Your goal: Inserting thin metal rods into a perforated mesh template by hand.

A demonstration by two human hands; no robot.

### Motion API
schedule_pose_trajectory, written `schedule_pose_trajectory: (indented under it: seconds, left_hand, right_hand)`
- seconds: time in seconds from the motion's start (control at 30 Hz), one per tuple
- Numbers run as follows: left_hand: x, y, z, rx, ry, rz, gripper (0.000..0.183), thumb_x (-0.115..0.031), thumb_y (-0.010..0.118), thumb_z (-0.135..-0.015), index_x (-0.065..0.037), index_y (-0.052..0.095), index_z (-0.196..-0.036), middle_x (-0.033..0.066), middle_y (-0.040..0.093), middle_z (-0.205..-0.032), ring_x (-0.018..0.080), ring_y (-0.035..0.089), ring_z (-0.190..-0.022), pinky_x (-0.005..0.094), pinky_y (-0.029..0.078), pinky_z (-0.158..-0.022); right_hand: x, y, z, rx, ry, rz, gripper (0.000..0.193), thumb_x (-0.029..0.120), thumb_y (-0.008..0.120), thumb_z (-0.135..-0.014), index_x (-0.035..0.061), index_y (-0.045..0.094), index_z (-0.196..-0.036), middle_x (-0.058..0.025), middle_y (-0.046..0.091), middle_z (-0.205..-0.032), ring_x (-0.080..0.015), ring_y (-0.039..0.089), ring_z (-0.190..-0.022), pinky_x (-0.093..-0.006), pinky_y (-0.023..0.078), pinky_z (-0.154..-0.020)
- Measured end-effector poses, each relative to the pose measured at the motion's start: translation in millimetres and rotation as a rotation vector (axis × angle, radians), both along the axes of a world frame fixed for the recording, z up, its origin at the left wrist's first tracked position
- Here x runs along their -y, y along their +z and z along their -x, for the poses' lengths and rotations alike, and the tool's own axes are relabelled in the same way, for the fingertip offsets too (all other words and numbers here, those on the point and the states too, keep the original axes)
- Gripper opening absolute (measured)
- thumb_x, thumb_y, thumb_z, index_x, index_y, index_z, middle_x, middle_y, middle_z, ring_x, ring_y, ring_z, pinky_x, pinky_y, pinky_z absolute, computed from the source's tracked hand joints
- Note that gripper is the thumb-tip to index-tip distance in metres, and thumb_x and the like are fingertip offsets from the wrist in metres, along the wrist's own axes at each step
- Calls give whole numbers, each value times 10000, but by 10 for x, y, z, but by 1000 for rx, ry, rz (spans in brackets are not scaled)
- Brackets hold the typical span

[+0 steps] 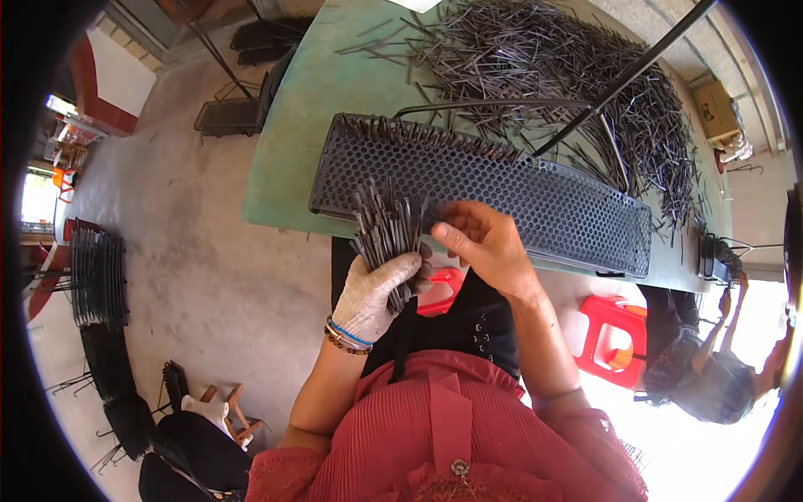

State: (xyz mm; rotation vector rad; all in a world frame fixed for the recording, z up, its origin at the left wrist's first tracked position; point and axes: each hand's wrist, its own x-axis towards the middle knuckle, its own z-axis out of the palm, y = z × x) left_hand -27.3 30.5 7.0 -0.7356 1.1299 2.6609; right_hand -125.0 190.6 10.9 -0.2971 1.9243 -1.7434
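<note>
My left hand (pixel 372 297), in a pale knitted glove, grips an upright bundle of thin dark sticks (pixel 385 226). My bare right hand (pixel 489 247) is beside the top of this bundle, its thumb and fingers pinched together; a small dark bit at the fingertips is blurred, so what they hold is unclear. Just beyond both hands a long black perforated rack (pixel 493 197) with a bent wire handle lies along the table's near edge. A row of short sticks (pixel 452 144) pokes up from the holes along its far side.
A big loose pile of dark sticks (pixel 535 58) covers the far part of the green table (pixel 284 151). Red stools (pixel 615 339) stand below the table. Another person (pixel 703 376) works at the right by a smaller rack (pixel 715 258). Black racks (pixel 99 276) are stacked at the left.
</note>
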Motion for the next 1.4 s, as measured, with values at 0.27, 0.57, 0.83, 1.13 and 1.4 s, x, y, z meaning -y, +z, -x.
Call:
schedule_pose_trajectory:
  seconds: [0.27,0.57,0.83,1.13,1.4]
  left_hand:
    - [-116,96,72,-2,12,48,202,-35,651,-877,37,634,-1065,113,692,-945,196,696,-808,315,596,-681]
    - [-19,109,102,-7,-19,-2,259,-38,620,-883,38,605,-1130,131,683,-1005,234,695,-871,337,609,-678]
    - [-23,17,92,48,8,-47,265,-58,628,-880,12,587,-1132,133,681,-978,220,689,-819,327,596,-666]
    - [-32,-9,132,70,-56,-59,301,-91,627,-875,10,563,-1152,146,678,-979,219,688,-823,349,591,-693]
    - [-67,71,157,87,-75,-95,149,-72,603,-895,54,641,-966,131,683,-845,188,662,-712,292,554,-627]
  right_hand:
    - [65,111,161,37,57,77,330,204,744,-868,-64,654,-1039,-76,694,-847,-79,622,-725,-229,503,-610]
    - [129,151,324,55,96,-28,222,115,721,-875,-38,684,-1032,-66,705,-849,-93,621,-702,-220,492,-605]
    - [245,333,607,-349,-194,57,223,80,726,-867,-33,672,-1052,-65,715,-918,-92,654,-838,-231,522,-763]
    - [561,14,977,-723,-225,34,203,97,752,-831,23,698,-1013,-58,719,-893,-95,624,-722,-246,510,-672]
    - [592,-63,1031,-744,-217,-2,203,122,760,-819,35,707,-994,-80,729,-893,-166,676,-794,-284,515,-728]
